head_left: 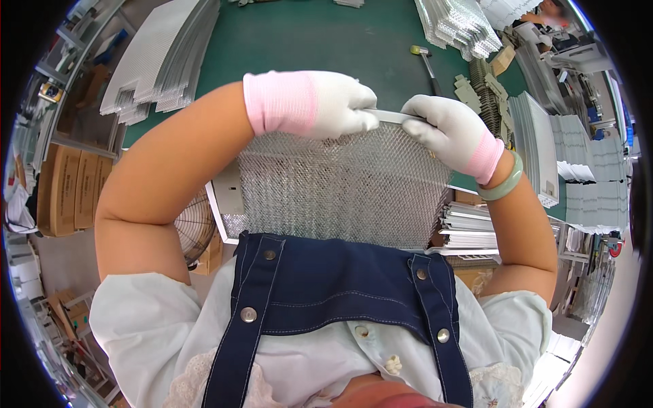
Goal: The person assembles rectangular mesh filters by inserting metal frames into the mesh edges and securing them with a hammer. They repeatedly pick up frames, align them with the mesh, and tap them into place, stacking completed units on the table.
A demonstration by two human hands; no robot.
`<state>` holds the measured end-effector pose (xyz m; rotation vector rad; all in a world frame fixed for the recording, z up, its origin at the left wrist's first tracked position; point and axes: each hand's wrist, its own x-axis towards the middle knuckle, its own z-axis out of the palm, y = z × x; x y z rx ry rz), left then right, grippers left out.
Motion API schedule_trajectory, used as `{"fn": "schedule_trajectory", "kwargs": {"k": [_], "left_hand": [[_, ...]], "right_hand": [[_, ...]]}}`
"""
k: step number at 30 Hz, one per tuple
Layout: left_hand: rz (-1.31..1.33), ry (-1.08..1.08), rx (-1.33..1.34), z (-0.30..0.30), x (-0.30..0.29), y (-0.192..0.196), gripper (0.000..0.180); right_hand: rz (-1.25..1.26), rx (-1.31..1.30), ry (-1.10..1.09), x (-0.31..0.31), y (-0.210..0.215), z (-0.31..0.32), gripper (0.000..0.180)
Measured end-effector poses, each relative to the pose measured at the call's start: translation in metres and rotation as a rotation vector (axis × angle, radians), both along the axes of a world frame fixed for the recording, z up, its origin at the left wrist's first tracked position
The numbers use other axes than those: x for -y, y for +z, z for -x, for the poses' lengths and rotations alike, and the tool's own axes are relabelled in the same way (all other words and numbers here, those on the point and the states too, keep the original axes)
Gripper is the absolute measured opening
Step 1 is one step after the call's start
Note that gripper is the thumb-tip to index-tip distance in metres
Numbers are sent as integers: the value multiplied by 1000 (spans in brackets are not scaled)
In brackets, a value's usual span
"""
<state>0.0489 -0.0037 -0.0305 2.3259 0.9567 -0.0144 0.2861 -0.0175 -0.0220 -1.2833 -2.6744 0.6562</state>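
A silver metal mesh panel [340, 183] stands or leans in front of my apron, its top edge at the green table. Along that far edge runs a narrow metal frame strip [398, 117]. My left hand [333, 105], in a white glove with a pink cuff, pinches the strip's left part between thumb and fingers. At the strip's right end my right hand [452, 132], gloved the same way, is closed with its thumb along the metal. Both hands hide parts of the strip and the panel's top corners.
On the green table [306, 41] lie a hammer [425, 61] and grey-green corner pieces [486, 95]. Stacks of mesh sheets [160, 54] stand far left and far right [459, 27]. White metal strips [469, 228] lie right of the panel; a fan [195, 228] is left below.
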Motion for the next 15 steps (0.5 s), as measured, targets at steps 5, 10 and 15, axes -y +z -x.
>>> {"fn": "schedule_trajectory", "kwargs": {"k": [5, 10, 15], "left_hand": [[-25, -59, 91, -20, -9, 1, 43], [18, -47, 4, -22, -6, 3, 38], [-84, -60, 14, -23, -1, -10, 35]], "right_hand": [[-203, -35, 92, -1, -7, 0, 23], [-366, 148, 93, 0, -9, -21, 24], [-257, 5, 63, 6, -17, -24, 29]]}}
